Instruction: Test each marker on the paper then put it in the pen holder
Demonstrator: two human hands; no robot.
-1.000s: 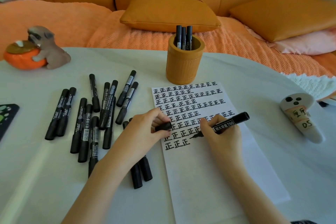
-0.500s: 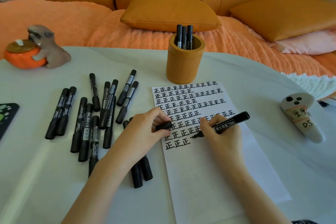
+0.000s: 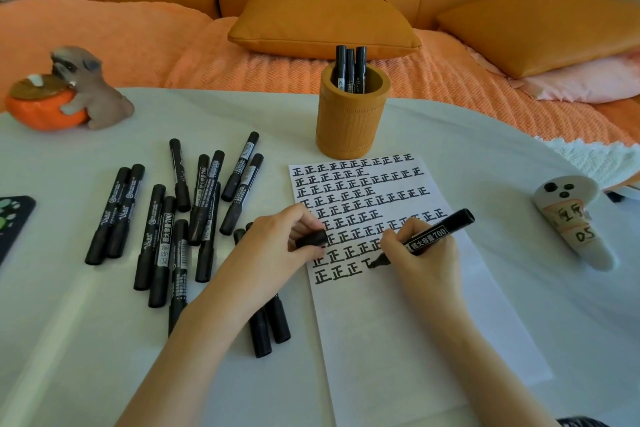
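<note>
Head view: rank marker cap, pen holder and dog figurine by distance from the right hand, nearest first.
From the right hand, gripping the marker:
1. the marker cap, just left, pinched in the left hand.
2. the pen holder, behind, past the top edge of the paper.
3. the dog figurine, far back left.

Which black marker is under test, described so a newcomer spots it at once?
Start at the white sheet of paper covered in rows of black characters, near the orange cylindrical pen holder. At its lowest row, the right hand grips one black marker. Unlike the capped ones lying left of the paper, it is uncapped, tip on the sheet.
</note>
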